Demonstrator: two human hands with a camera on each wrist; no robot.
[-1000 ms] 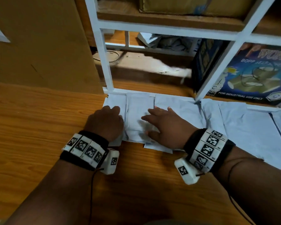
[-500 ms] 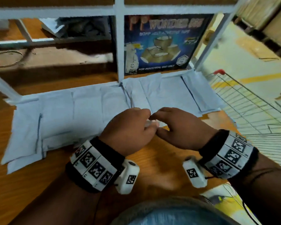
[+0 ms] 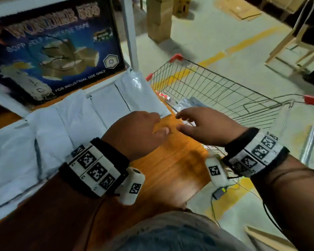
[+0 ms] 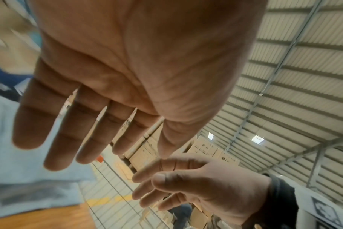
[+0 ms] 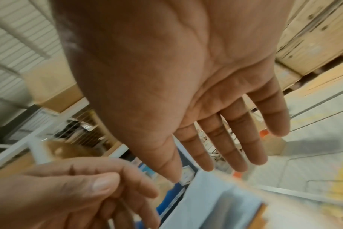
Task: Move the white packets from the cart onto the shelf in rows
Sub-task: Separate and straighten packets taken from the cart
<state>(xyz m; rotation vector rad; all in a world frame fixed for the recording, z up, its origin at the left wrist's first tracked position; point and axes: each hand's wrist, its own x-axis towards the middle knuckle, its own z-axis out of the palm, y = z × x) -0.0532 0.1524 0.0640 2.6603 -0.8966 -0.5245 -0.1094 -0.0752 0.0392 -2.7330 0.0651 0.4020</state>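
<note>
Orange wooden shelf (image 3: 172, 165) lined with white packets (image 3: 76, 122), wire cart (image 3: 225, 95) on concrete floor (image 3: 225, 33), left hand (image 3: 134, 131) and right hand (image 3: 206, 127) spread, empty

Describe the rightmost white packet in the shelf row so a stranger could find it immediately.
Start at the big dark blue tape box on the wooden shelf; a row of white packets lies flat in front of it. Follow the row right to the white upright post. The rightmost packet lies at its foot, nearest the wire cart, glossier than its neighbours.

Packets (image 3: 65, 134) lie in a row on shelf (image 3: 170, 167), cart (image 3: 225, 91) right.
</note>
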